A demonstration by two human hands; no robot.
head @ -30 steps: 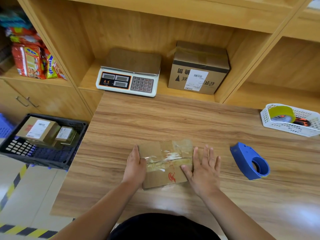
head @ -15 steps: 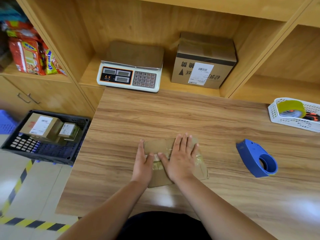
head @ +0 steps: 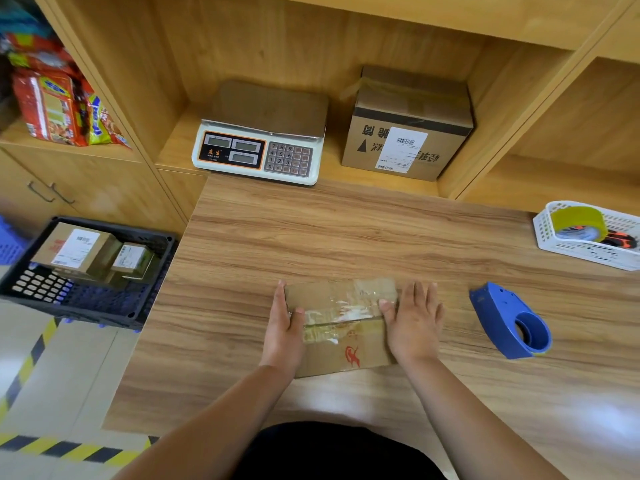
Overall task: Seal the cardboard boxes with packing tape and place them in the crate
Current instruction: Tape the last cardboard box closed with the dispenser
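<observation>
Box: cardboard box [head: 341, 327] lay on the surface [head: 346, 237] between both hands' fingers, tape across its seam.
Left: left hand [head: 284, 327] fingers straight, together, along the box's side.
Right: right hand [head: 412, 323] fingers straight, slightly spread, at the other end.
Dispenser: tape dispenser [head: 509, 320] set down beyond the right fingers.
Crate: crate [head: 157, 271] beyond the left fingers, two labelled boxes [head: 74, 249] inside.
Progress: sealing judged nearly done; crating left.

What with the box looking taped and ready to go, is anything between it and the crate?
Nothing visible does. The box lies between the left hand and right hand; bare table runs left to the crate, whose near half holds nothing.
</observation>
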